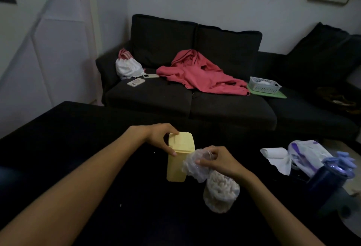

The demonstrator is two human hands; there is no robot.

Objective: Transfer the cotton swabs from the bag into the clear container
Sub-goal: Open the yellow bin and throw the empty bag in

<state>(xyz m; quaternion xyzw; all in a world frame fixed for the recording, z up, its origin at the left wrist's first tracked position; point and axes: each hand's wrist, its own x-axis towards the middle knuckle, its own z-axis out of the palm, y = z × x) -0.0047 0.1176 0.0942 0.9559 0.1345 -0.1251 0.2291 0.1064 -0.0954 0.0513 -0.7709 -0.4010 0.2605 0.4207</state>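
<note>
Bare forearms reach fwd from the near edge over a dark table (78, 128). L to R: left hand (160, 138) grips a yellow container (178, 159) at its lid end, thumb on the near side, fingers curled over the far top corner; container stands upright on the table, lid shut. Just beside it, touching, right hand (218, 160) pinches the crumpled neck of a clear plastic bag (197, 167); bag's lower part bulges w/ cotton swabs (222, 189), all inside the bag, resting on the table. Far R on the table: white paper (275, 154), a white-purple packet (306, 154), blue gloves (343, 159) atop a dark bottle (328, 179). Bkgd, L to R on a dark sofa (224, 109): white bag w/ pink handles (128, 68), two phones (136, 83), red garment (199, 71), white basket (264, 84) on a green mat (273, 94).
</note>
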